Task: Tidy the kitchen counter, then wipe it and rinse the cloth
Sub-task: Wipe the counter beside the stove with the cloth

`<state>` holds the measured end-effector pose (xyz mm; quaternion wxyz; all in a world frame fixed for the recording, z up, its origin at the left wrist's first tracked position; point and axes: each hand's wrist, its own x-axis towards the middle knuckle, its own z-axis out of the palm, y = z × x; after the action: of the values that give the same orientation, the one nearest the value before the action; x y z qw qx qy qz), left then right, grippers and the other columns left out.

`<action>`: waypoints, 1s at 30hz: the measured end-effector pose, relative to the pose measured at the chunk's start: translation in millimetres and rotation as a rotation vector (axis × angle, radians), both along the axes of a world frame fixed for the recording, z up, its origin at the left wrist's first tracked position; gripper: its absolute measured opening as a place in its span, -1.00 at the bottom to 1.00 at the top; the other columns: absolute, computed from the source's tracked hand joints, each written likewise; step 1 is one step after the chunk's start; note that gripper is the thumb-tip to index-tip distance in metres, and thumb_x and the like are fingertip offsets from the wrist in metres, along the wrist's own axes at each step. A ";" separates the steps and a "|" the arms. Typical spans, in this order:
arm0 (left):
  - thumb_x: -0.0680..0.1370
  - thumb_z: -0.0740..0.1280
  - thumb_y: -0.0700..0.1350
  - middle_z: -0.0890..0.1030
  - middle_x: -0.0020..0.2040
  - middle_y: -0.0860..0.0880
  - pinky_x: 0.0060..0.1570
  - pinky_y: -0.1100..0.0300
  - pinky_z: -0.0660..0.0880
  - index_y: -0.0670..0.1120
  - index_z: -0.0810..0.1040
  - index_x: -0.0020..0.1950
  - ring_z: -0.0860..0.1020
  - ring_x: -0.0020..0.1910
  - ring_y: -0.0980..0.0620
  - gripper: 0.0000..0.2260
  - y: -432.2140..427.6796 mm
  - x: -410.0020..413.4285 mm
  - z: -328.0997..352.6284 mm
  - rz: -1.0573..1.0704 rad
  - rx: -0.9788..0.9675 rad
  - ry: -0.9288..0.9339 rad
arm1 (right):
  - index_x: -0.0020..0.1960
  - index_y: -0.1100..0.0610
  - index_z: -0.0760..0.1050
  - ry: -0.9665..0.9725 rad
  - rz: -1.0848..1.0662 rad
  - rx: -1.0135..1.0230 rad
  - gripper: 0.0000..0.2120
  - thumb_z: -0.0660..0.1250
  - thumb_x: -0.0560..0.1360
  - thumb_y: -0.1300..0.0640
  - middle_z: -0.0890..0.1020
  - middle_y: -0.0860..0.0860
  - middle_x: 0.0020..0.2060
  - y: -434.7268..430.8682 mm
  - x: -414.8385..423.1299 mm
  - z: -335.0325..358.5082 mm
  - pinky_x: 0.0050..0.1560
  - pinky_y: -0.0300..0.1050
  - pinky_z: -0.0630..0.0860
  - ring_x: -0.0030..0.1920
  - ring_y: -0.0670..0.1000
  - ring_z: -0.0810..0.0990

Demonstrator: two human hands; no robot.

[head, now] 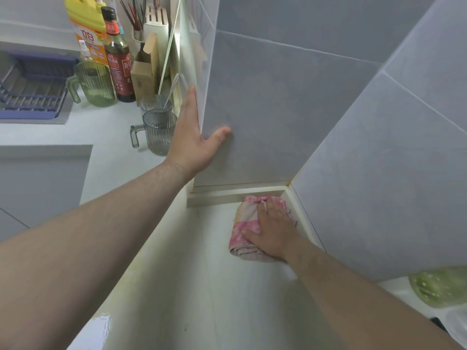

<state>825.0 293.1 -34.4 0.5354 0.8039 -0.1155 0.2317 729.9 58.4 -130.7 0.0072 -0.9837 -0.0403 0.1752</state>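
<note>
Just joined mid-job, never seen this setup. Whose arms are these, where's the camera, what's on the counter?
No machine here: a person works bare-handed, and the one picture comes from a camera on their head, looking down. The left hand lies flat against the tiled wall, at its outer corner. The right hand presses flat on a pink cloth on the white counter, in the corner. Neither hand grips anything. Further back stand a grey ribbed mug, a green pitcher, a dark sauce bottle, a yellow jug and a blue dish rack.
</note>
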 end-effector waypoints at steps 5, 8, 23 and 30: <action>0.46 0.36 0.21 0.13 0.57 -0.08 0.50 -0.09 0.14 -0.16 0.02 0.58 0.10 0.56 0.02 -0.13 0.7 1.7 -0.1 -0.005 -0.003 -0.022 | 0.47 0.22 0.28 -0.126 -0.336 0.031 -0.33 0.06 0.55 -0.22 0.30 0.22 0.46 39.1 -28.8 8.9 0.43 0.10 0.23 0.47 0.20 0.26; 0.46 0.35 0.22 0.14 0.57 -0.08 0.49 -0.10 0.14 -0.16 0.03 0.58 0.10 0.55 0.02 -0.13 0.4 2.5 -1.5 -0.014 -0.007 -0.028 | 0.46 0.28 0.26 -0.133 -0.612 0.161 -0.28 0.09 0.53 -0.24 0.29 0.21 0.48 47.3 -33.2 5.9 0.44 0.11 0.28 0.47 0.18 0.27; 0.46 0.35 0.20 0.15 0.57 -0.06 0.49 -0.10 0.14 -0.14 0.02 0.58 0.11 0.55 0.02 -0.14 -0.5 -1.2 -2.7 0.013 -0.004 -0.020 | 0.59 0.22 -0.20 -0.055 -0.256 0.124 -0.01 0.02 0.48 -0.45 -0.13 0.13 0.60 9.9 -9.1 -12.5 0.57 -0.01 -0.15 0.59 0.07 -0.15; 0.43 0.36 0.17 0.11 0.58 0.00 0.51 -0.03 0.12 -0.10 0.01 0.59 0.10 0.55 0.08 -0.13 0.0 -9.2 7.8 0.017 -0.006 0.032 | 0.59 0.19 -0.22 -0.069 -0.259 0.086 -0.02 -0.01 0.49 -0.46 -0.14 0.11 0.60 -2.2 -86.2 -6.7 0.53 -0.06 -0.18 0.59 0.05 -0.18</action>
<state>815.8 293.1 -26.6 0.5375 0.8069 -0.0994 0.2238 643.7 56.2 -137.4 0.0703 -0.9849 0.0791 0.1368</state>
